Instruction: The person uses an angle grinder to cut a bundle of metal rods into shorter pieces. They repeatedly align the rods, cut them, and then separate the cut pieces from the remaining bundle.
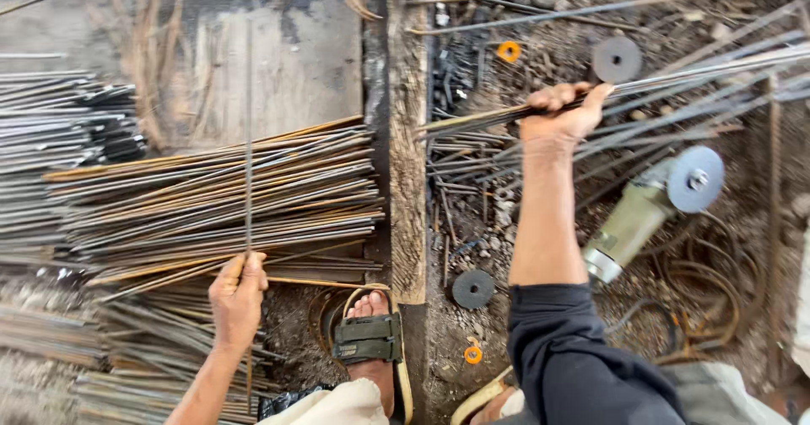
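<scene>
Left hand (pixel 237 294) is closed tight around one thin steel rod (pixel 249 138), and that rod runs straight up and away across the pile of cut rods (pixel 219 201) lying on the ground. Over on the other side, the right hand (pixel 561 114) has its grip clamped on a bundle of long rods (pixel 700 70) stretching off to the right, thumb up over the top. Below that arm lies an angle grinder (pixel 654 205), disc up. A worn wooden beam (pixel 407 138) splits the two sides, and a sandalled foot (pixel 369 336) sits beside it.
</scene>
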